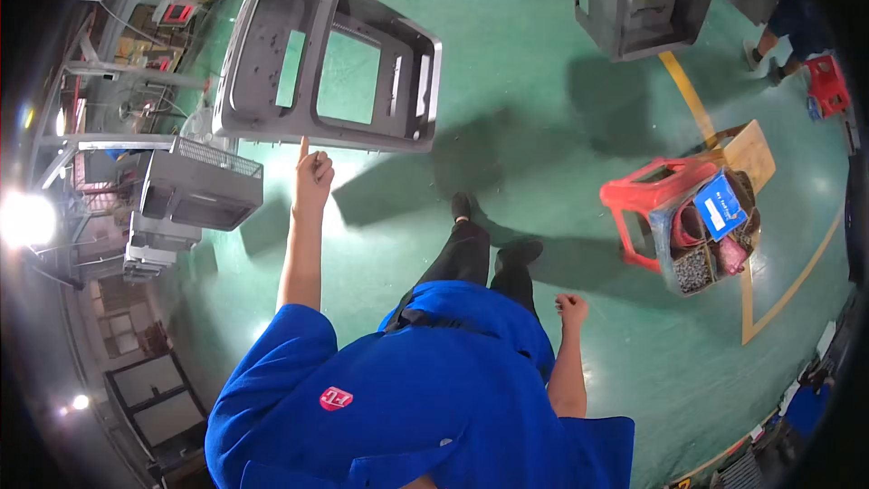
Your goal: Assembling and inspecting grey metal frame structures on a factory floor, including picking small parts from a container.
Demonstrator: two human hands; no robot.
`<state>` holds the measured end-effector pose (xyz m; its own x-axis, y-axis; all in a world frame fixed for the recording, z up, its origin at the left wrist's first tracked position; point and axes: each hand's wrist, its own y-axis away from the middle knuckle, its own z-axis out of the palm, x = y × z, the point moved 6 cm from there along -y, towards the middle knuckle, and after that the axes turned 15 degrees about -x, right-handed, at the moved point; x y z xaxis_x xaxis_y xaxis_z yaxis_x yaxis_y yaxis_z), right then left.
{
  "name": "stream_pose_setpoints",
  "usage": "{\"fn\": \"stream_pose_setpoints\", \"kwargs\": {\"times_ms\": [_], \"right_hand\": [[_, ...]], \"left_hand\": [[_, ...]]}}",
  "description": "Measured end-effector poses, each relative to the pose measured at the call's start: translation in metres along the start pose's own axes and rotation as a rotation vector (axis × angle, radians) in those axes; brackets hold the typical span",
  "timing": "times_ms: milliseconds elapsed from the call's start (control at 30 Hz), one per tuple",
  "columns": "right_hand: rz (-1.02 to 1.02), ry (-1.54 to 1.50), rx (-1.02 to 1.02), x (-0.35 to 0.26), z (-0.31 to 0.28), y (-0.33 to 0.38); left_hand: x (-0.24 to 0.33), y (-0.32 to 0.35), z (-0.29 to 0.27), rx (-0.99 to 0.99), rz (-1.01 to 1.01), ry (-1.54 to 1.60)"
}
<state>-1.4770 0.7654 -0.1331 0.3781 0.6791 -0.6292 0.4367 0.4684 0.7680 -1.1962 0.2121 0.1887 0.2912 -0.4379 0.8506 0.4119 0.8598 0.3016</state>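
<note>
My left hand (313,179) reaches up to a large grey machine housing (312,45) with rectangular openings. The index finger is stretched out, its tip at the near lower edge, seemingly touching it. The other fingers are curled in, and a small dark spot shows among them; what it is, I cannot make out. Low beside my right hip, my right hand (571,309) is closed, fingers bent toward the thumb. Anything inside it is hidden or too small to name. The housing appears raised off the green floor, casting a shadow.
A red stool (647,177) stands at the right, beside a bin of small parts (692,273) with a blue box (720,206) on top. Another grey housing (625,0) is at the far right, near a person (792,27). More grey housings (195,186) line the left.
</note>
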Motion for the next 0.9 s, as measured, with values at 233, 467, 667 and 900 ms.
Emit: {"fn": "stream_pose_setpoints", "kwargs": {"times_ms": [233,467,667,900], "right_hand": [[0.035,-0.087,0.057,-0.003,-0.015,0.014],[0.082,-0.173,0.095,0.017,-0.034,0.019],[0.119,-0.207,0.155,0.031,-0.035,0.019],[0.130,-0.287,0.228,-0.001,-0.032,0.009]], "left_hand": [[-0.024,-0.014,-0.036,0.168,0.048,-0.015],[-0.071,-0.033,-0.010,0.096,-0.130,0.042],[-0.091,-0.078,0.082,-0.138,-0.283,0.047],[-0.137,-0.159,0.184,-0.316,-0.436,-0.009]]}}
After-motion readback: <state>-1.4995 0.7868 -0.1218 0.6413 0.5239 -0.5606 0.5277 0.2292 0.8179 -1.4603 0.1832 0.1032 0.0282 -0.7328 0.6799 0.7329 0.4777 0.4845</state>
